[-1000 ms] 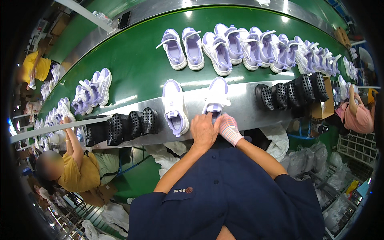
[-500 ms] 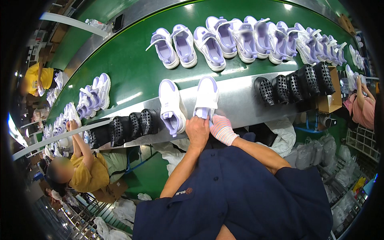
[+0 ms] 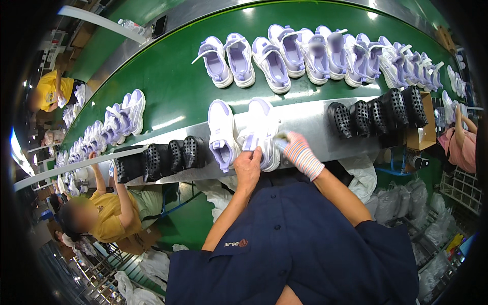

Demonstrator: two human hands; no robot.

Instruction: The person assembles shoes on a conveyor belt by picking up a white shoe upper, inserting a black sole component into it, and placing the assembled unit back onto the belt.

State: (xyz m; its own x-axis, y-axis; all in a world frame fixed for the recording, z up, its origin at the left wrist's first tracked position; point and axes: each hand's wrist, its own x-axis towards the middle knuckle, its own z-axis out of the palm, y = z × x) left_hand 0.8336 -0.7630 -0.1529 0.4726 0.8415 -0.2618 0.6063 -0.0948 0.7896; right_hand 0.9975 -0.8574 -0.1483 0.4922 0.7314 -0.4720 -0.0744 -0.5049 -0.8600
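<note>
Holding the white and lilac shoe [image 3: 262, 129] on the steel ledge [image 3: 310, 124] just in front of me, I have my left hand [image 3: 248, 168] curled around its near end, fingers closed on the heel. My right hand [image 3: 297, 150], in a striped glove, pinches the shoe's right side near the heel; the fingertips blur, so I cannot tell exactly what they grip. The shoe lies sole down, its long axis running near to far, toe pointing away from me toward the green belt [image 3: 178, 86]. Its mate [image 3: 222, 133] lies just beside it on the left, pointing the same way. Black perforated moulds [image 3: 378, 109] stand in a row to the right, more black moulds [image 3: 162, 158] to the left. Lilac shoes [image 3: 305, 53] line the far side of the belt.
</note>
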